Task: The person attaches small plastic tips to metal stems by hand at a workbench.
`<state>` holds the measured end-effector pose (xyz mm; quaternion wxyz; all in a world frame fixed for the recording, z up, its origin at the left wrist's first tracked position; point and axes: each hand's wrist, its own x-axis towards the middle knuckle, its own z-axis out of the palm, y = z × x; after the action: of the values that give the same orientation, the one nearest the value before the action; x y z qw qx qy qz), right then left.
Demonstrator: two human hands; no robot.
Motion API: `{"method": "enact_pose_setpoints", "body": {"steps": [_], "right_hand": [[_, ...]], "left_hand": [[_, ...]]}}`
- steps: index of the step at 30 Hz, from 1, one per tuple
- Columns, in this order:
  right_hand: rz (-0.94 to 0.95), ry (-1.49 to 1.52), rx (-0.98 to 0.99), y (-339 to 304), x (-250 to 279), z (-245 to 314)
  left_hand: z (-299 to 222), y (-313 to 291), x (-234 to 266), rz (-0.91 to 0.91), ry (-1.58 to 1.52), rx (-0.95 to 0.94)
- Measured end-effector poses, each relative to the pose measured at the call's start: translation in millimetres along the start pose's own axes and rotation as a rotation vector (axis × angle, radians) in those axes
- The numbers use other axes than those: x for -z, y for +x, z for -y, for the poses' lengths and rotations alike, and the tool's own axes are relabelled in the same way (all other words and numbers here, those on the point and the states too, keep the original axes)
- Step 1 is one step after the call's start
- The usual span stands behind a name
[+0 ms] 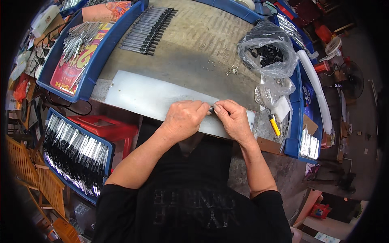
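Note:
Over the white board (142,93) at the table's near edge, my two hands meet with the fingertips pinched together. Between them shows a small dark piece (210,109), mostly covered by fingers, so its kind is unclear. My left hand (184,120) is closed on its left end, and my right hand (234,120) on its right end. Beyond the board, a neat row of dark pens (148,31) lies on the table (190,44). A little pile of tiny metal parts (232,70) is scattered ahead of my right hand.
An open plastic bag of black parts (270,54) stands at right, near a yellow-handled tool (274,125). Blue trays (87,87) flank the table. Lower left, another blue tray (111,156) is packed with pens beside a red stool (107,126). A fan (351,79) stands far right.

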<state>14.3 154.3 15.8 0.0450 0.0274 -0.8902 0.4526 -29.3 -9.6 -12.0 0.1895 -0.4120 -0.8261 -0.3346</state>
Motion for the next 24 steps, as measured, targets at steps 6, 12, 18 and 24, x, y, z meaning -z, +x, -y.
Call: {"method": "enact_pose_setpoints", "body": {"steps": [6,12,18,24], "right_hand": [[0.075,0.342,-0.183,-0.6,2.6,3.6],[-0.004,0.339,-0.096,-5.3,-1.5,12.9],[-0.124,0.199,0.049,-15.7,-6.1,13.4],[-0.133,0.164,-0.032,-16.7,-13.7,13.3]], "left_hand": [[-5.1,7.2,13.5,0.003,-0.006,0.000],[-12.0,6.2,23.8,0.020,0.022,-0.008],[-18.6,1.1,23.6,-0.013,0.035,-0.060],[-10.4,-6.4,26.1,0.039,-0.003,-0.081]]}}
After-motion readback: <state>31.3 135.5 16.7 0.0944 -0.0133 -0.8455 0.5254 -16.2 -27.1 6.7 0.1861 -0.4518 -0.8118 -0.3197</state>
